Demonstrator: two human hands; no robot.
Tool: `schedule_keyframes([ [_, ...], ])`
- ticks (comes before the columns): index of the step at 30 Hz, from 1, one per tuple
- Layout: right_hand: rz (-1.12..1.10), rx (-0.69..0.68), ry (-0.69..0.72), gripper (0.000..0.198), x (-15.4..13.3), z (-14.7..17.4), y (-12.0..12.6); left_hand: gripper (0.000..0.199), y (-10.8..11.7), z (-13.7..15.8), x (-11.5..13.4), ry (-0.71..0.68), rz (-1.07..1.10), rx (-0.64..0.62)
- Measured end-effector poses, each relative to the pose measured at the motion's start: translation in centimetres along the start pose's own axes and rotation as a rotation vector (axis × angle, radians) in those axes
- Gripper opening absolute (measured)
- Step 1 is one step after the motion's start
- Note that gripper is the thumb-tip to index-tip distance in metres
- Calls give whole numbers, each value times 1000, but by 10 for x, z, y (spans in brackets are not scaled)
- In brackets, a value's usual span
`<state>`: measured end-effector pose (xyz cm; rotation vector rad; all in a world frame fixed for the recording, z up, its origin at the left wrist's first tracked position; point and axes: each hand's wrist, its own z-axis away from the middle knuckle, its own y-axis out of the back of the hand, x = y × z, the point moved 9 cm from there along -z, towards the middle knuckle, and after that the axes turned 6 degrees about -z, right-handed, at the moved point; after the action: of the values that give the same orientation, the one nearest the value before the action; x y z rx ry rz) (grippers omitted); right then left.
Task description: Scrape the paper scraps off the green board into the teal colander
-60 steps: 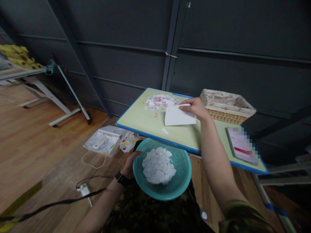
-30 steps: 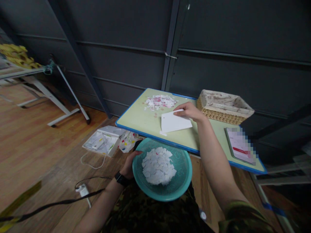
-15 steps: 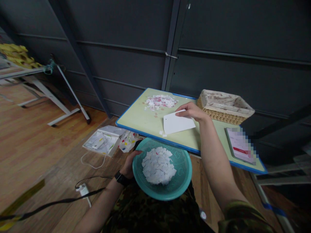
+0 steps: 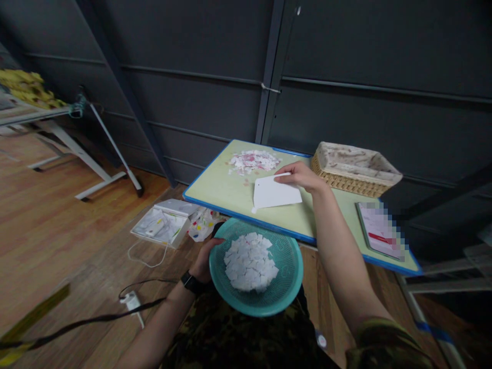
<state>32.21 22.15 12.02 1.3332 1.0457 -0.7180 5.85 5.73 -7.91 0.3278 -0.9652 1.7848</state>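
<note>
My left hand (image 4: 203, 260) grips the left rim of a round teal plastic colander (image 4: 288, 279), its thumb over the edge. A heap of small white paper pieces (image 4: 249, 262) lies inside. My right hand (image 4: 300, 176) is closed on the upper edge of a flat white card (image 4: 277, 193) with a small hole near one corner, held low over the table. A small white scrap (image 4: 254, 210) shows at the card's lower left corner. Behind the card sits a pile of white and pinkish paper bits (image 4: 254, 161) on the table.
The pale green table (image 4: 215, 184) has a blue edge. On its right stand a lined wicker basket (image 4: 353, 169) and a phone or tablet (image 4: 380, 233). An open white box (image 4: 161, 224), a plastic bag (image 4: 202, 225), and a power strip (image 4: 132, 302) with cables lie on the floor.
My right hand has moved the white card a little to the left along the table. One of the scraps by its lower corner is no longer seen. The colander stays nearly still.
</note>
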Motion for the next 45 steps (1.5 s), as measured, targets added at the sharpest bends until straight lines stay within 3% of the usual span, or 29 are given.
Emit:
schedule_keyframes([
  [7, -61, -193, 1, 34, -7, 7, -22, 12, -2, 2, -1, 15, 15, -2],
  [13, -178, 215, 35, 46, 4, -2, 14, 19, -3, 2, 1, 18, 22, 1],
  [17, -136, 370, 51, 45, 9, -4, 29, 25, -6, 2, 0, 29, 20, -28],
  [23, -111, 337, 65, 41, 8, -6, 28, 22, -4, 2, -1, 21, 17, -35],
  [30, -66, 392, 93, 39, 14, -10, 32, 17, -6, 1, 2, -1, 21, -48],
  [38, 258, 512, 210, 30, -1, -5, 33, 14, -7, 2, 0, 5, 30, -66],
  [45, 521, 493, 230, 31, -14, -1, 11, 10, -5, -1, -1, 9, 40, -81],
])
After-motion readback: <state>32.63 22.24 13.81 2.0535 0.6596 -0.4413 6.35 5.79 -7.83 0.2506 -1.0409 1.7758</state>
